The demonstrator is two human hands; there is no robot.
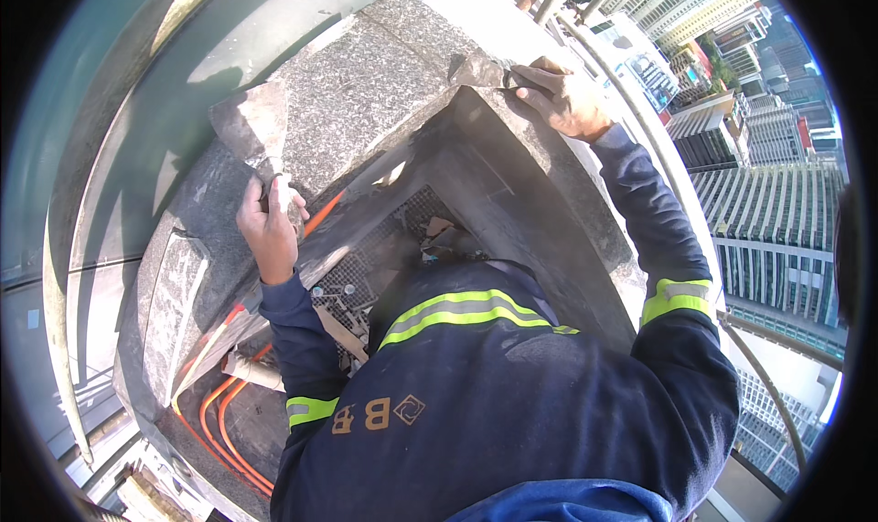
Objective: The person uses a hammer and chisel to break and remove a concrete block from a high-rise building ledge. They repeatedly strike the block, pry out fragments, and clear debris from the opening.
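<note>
My left hand is closed round the handle of a putty knife. Its wide, worn blade points away from me over the speckled grey stone slab. At the slab's far corner my right hand is closed on a smaller flat-bladed scraper. That blade lies at the stone edge, and the fingers hide most of its handle. Below the corner, a dark hollow opens between the stone sides.
Orange tubes bend through the lower left of the hollow. Rubble and a dark grid mat lie inside it. Metal pipes run along the right, with tall buildings far below. A curved glass wall stands left.
</note>
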